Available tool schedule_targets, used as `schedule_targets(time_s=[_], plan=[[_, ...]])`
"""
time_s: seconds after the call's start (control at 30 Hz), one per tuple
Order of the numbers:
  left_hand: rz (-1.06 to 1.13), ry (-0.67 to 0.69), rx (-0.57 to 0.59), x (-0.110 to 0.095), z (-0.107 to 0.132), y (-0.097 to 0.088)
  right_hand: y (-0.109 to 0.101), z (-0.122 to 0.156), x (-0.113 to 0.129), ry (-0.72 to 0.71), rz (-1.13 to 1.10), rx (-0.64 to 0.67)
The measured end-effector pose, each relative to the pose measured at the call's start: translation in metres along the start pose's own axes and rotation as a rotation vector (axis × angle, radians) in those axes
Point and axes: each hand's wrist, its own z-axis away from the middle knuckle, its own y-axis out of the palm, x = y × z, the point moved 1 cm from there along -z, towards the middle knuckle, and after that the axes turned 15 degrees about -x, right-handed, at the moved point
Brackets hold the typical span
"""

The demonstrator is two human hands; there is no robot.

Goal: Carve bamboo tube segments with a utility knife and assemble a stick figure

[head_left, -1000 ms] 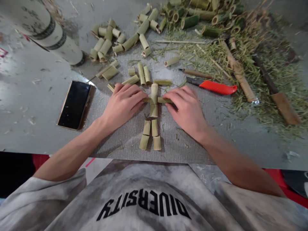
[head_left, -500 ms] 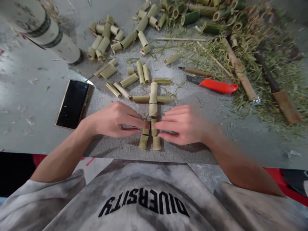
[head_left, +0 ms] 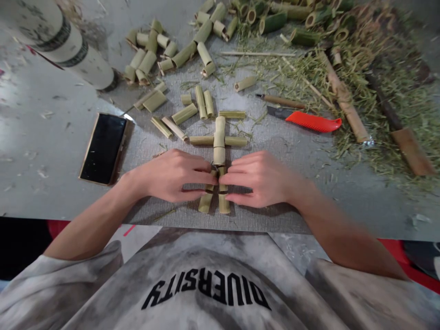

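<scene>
Bamboo pieces lie in the shape of a small figure on the grey table, in front of my body. A jointed pale bamboo piece (head_left: 219,141) forms its trunk, laid across a bamboo crosspiece (head_left: 201,140). Below it are two columns of short bamboo pieces. My left hand (head_left: 177,176) has its fingers closed on the upper piece of the left column. My right hand (head_left: 259,179) closes its fingers on the upper bamboo piece (head_left: 222,178) of the right column. Under the fingertips lie the lower left piece (head_left: 205,202) and the lower right piece (head_left: 224,204), on the table.
Loose split bamboo pieces (head_left: 184,114) lie beyond the figure. A phone (head_left: 103,149) is at left, near a white cylinder (head_left: 91,68). At right are a red-handled knife (head_left: 312,121), a carving tool (head_left: 283,101) and green shavings (head_left: 371,101). Another bamboo arrangement (head_left: 185,56) lies farther back.
My left hand has shifted right and closed over the upper left leg piece. My right hand stays at the right column with its fingers slightly moved.
</scene>
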Motion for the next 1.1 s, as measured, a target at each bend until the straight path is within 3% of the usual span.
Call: schedule_targets(time_s=[0.27, 0.53, 0.83, 0.97, 1.1], plan=[[-0.044, -0.035, -0.009, 0.004, -0.001, 0.002, 0.001, 0.0, -0.001, 0.006, 0.021, 0.019], [-0.047, 0.044, -0.062, 0.003, -0.003, 0.001, -0.001, -0.001, 0.0, -0.011, 0.023, -0.006], [-0.036, 0.022, -0.051, 0.004, -0.003, 0.001, 0.001, 0.0, -0.002, 0.0, 0.022, -0.033], [0.044, 0.011, -0.021, 0.002, -0.003, -0.004, -0.002, 0.001, 0.002, 0.027, -0.035, 0.041], [0.276, -0.071, 0.099, -0.006, -0.001, -0.008, -0.009, 0.0, 0.014, 0.106, -0.135, 0.22]])
